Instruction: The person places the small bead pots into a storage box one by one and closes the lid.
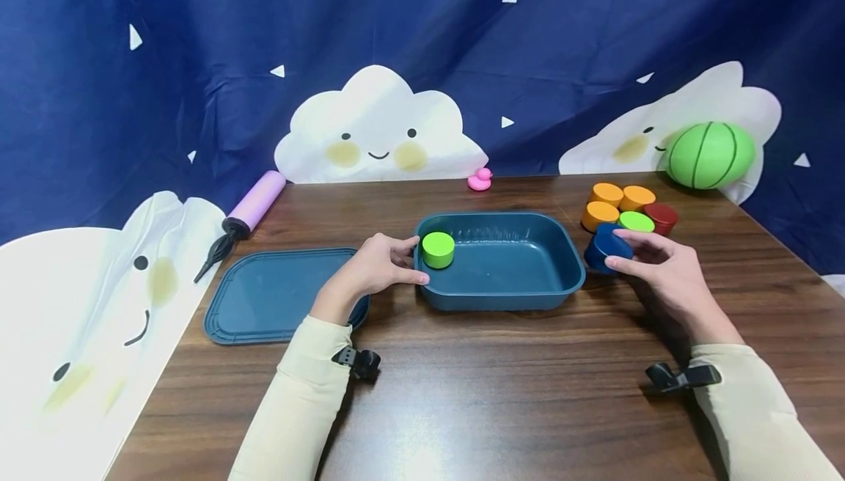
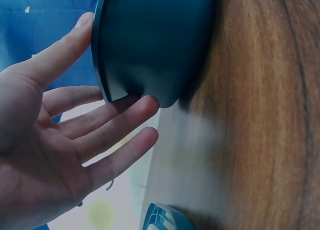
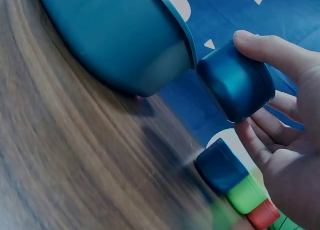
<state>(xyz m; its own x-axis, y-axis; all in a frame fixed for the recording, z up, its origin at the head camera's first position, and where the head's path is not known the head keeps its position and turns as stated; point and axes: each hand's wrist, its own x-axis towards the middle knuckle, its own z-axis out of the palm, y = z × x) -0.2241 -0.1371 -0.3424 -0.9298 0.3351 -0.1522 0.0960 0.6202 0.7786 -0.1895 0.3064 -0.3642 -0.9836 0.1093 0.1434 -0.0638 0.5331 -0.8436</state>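
In the head view, my left hand (image 1: pixel 370 268) touches the left end of a dark teal rectangular box (image 1: pixel 502 301), thumb at the rim. The left wrist view has the fingers fairly straight against the box's outer wall (image 2: pixel 150 40). Inside the box, at its left end, sits a light green cylinder (image 1: pixel 439 249). Between thumb and fingers, my right hand (image 1: pixel 673 276) holds a dark blue cylinder (image 1: pixel 606 248), tilted, just right of the box. Seen from the right wrist, this blue cylinder (image 3: pixel 235 83) is raised above the table, beside the box's rim.
Behind the right hand stand a second blue cylinder (image 3: pixel 220 165), several orange cylinders (image 1: pixel 600 215), a green one (image 1: pixel 637 222) and a dark red one (image 1: pixel 662 218). A flat teal lid (image 1: pixel 277 298) lies left; a purple pump (image 1: pixel 257 202), pink duck (image 1: pixel 480 180) and green ball (image 1: pixel 711 155) are farther back.
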